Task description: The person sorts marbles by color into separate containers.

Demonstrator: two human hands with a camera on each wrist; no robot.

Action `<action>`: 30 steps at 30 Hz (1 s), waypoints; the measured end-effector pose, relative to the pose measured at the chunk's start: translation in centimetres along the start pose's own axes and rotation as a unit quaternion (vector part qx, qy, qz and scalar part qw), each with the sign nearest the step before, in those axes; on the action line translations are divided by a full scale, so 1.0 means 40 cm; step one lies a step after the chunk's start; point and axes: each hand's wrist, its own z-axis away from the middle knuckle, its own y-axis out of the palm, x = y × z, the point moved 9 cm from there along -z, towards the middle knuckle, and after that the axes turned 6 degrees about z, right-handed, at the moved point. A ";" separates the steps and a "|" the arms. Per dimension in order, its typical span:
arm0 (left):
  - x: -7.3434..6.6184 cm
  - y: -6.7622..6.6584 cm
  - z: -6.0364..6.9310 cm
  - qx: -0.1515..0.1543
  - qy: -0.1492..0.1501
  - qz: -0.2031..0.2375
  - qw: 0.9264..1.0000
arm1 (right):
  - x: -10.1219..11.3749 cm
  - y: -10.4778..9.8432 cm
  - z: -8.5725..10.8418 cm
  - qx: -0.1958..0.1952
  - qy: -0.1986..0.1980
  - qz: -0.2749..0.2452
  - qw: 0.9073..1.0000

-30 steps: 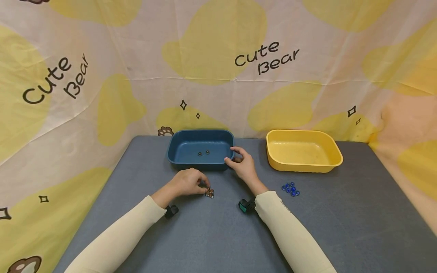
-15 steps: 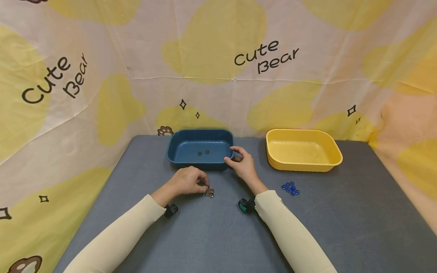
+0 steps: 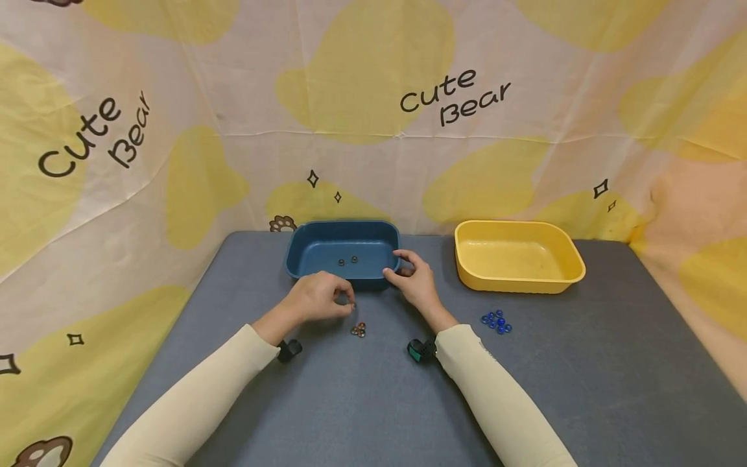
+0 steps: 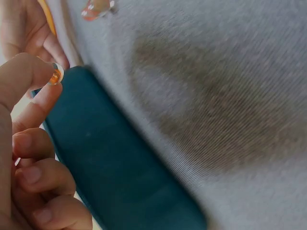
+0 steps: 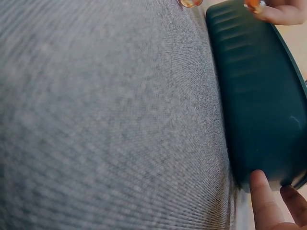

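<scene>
The printed cloth (image 3: 373, 78) stands behind and beside the work area, marked "Cute Bear" in 2 places. The grey table (image 3: 373, 408) lies in front of it. 2 cream sleeves (image 3: 508, 395) reach in from the near edge of the view.

The yellow bin (image 3: 519, 285) sits upright at the far right of the table. The blue bin (image 3: 370, 284) sits upright to its left, apart from it, with its long side facing the person.

The right hand (image 3: 420, 285) is at the right end of the blue bin. Its thumb and fingers are clamped round the near right corner, with fingertips against the outer wall. The left hand (image 3: 318, 297) is raised over the table at the front of the blue bin; whether it touches the bin cannot be told. Its thumb and index finger are together, clamped on 1 amber marble (image 4: 56, 74). The other fingers are curled in.

A black wrist unit (image 3: 421, 351) is fitted at each cuff.

The blue marbles (image 3: 497, 322) lie clustered on the table, in front of the yellow bin. The loose amber marbles (image 3: 358, 329) lie clustered on the table between the 2 forearms, just below the left fingertips in the head view. Inside the blue bin, 2 brownish marbles (image 3: 354, 259) rest on the floor, near each other.
</scene>
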 end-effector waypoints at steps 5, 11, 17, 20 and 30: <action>-0.008 -0.029 -0.008 -0.013 0.008 -0.002 1.000 | -0.002 0.001 -0.001 0.003 0.001 0.003 1.000; -0.006 -0.080 -0.018 -0.030 -0.009 0.006 0.999 | -0.004 0.000 -0.002 0.001 0.003 0.009 1.000; 0.006 -0.121 -0.038 -0.042 -0.022 -0.001 0.999 | -0.005 0.000 -0.003 0.001 0.004 0.002 1.000; 0.019 -0.132 -0.051 -0.041 -0.030 -0.005 0.999 | -0.008 0.001 -0.005 0.000 0.005 0.000 1.000; 0.075 -0.163 -0.095 -0.046 -0.059 -0.008 0.997 | -0.007 0.004 -0.005 0.006 0.003 -0.010 1.000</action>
